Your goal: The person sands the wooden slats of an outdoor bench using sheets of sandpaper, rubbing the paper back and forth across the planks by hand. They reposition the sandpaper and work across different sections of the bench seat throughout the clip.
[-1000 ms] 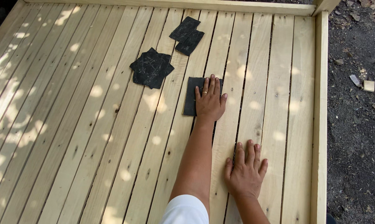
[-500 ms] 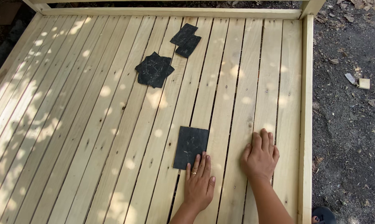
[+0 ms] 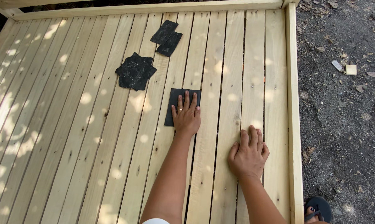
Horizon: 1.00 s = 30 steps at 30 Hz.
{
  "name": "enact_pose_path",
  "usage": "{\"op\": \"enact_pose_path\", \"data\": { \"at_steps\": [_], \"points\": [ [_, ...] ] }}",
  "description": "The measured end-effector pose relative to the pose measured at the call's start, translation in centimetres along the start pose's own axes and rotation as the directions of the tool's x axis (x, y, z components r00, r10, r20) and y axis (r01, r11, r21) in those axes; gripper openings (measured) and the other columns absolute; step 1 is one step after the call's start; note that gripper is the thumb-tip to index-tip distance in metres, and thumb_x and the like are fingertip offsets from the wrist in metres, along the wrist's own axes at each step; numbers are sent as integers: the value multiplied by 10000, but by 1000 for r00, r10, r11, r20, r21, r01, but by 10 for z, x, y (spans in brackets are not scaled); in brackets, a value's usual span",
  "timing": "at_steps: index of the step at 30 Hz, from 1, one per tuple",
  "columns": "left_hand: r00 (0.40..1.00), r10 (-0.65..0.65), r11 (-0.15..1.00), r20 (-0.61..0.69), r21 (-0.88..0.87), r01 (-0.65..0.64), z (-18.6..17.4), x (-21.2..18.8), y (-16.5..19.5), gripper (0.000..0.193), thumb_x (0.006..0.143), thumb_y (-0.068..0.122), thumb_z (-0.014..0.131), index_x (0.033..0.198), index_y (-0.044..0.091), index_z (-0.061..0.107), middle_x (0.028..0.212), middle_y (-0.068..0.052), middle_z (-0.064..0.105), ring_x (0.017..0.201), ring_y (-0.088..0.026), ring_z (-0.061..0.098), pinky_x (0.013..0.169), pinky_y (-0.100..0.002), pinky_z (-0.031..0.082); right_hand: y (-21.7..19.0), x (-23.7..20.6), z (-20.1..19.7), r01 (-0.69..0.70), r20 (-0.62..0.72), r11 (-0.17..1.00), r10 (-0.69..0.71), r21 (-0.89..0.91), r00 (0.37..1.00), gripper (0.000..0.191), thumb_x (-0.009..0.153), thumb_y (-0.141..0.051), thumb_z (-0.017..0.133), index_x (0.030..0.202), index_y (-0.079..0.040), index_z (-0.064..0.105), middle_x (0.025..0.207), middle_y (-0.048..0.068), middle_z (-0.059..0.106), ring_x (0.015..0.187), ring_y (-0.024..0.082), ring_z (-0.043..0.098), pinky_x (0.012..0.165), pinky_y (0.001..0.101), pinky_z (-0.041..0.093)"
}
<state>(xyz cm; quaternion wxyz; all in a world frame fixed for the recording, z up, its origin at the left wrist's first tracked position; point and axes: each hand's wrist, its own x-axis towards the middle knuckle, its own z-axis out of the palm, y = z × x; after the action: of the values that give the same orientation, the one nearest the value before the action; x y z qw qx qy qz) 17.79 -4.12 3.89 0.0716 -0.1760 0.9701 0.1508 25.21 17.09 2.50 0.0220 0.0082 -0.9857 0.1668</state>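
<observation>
Looking down from the head camera, the left hand [image 3: 186, 116] is lying flat, fingers spread, pressing on a dark sheet of sandpaper [image 3: 175, 103] that is sitting on the pale wooden slatted panel [image 3: 92, 137], roughly at its middle right. The palm is covering the sheet's lower right part, so it is pinned under the hand rather than gripped. A ring is showing on one finger. The right hand [image 3: 249, 153] is resting open and flat on the bare slats, near the panel's raised right edge rail [image 3: 294, 124], well apart from the left hand and holding nothing. Further up the panel, a loose stack of dark sandpaper sheets [image 3: 135, 71] is lying fanned out, and beyond it another pair of dark sheets [image 3: 166, 37] is overlapping near the top rail. Dappled sunlight is falling across the boards. To the right, gravelly ground [image 3: 345, 103] is showing with a small wood offcut [image 3: 351, 69], and a dark sandal [image 3: 318, 208] is peeking in at the bottom corner.
</observation>
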Motion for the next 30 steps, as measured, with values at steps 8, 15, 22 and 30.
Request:
{"op": "enact_pose_path", "data": {
  "at_steps": [8, 15, 22, 30],
  "points": [
    [998, 57, 998, -22, -32, -57, 35, -105, -2, 663, 1024, 321, 360, 1623, 118, 161, 1713, -25, 107, 1568, -273, 79, 1233, -515, 42, -2, 2, -1, -12, -4, 1000, 12, -3, 1000, 522, 907, -314, 484, 1410, -181, 526, 1613, 59, 367, 1533, 222, 247, 1175, 471, 198],
    [994, 88, 990, 62, -116, -80, 32, -180, -15, 620, 1032, 304, 337, 1622, 152, 220, 1700, -23, 188, 1559, -245, 147, 1231, -457, 97, -2, 1, 0, -15, 11, 1000, 15, 14, 1000, 507, 917, -308, 479, 1405, -182, 530, 1613, 53, 365, 1541, 218, 246, 1192, 466, 188],
    [981, -182, 983, 69, 0, 183, 9, -88, -28, 784, 982, 579, 395, 1641, 191, 225, 1622, -100, 277, 1473, -308, 199, 1235, -510, 176, -2, 1, 0, -7, -2, 1000, 7, 7, 1000, 518, 906, -314, 486, 1402, -171, 532, 1611, 63, 369, 1538, 225, 246, 1186, 470, 189],
    [989, -83, 996, -122, 6, 84, 28, -48, -32, 832, 987, 622, 395, 1619, 120, 191, 1714, -111, 99, 1577, -273, 60, 1243, -541, 62, -3, 1, -1, -8, 3, 1000, 8, 25, 1000, 506, 907, -306, 494, 1392, -166, 537, 1611, 69, 377, 1540, 230, 259, 1194, 461, 203]
  ]
}}
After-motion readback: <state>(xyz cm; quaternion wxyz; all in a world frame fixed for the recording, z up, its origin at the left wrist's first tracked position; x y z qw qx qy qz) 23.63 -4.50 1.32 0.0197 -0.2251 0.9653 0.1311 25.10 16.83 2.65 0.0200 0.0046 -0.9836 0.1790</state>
